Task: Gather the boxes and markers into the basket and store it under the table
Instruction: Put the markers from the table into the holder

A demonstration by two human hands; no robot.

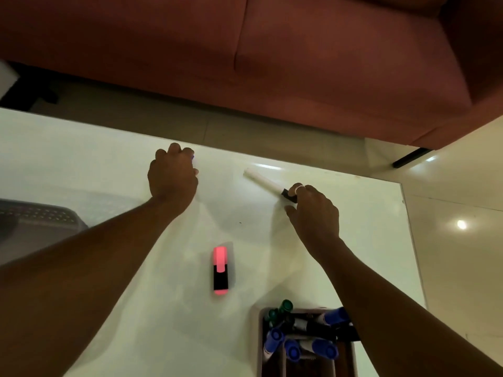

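Note:
A white marker with a black cap lies slanted near the table's far edge. My right hand pinches its black cap end. My left hand is curled over a small marker at the far edge; only a violet bit and a pale tip show past the fingers. A pink and black highlighter lies alone in the middle of the white table. A brown box near the front holds several blue and green capped markers. The grey perforated basket stands at the left, partly behind my left forearm.
A dark red sofa stands beyond the table's far edge, with a strip of floor between them. Glossy tiled floor lies to the right of the table's right edge.

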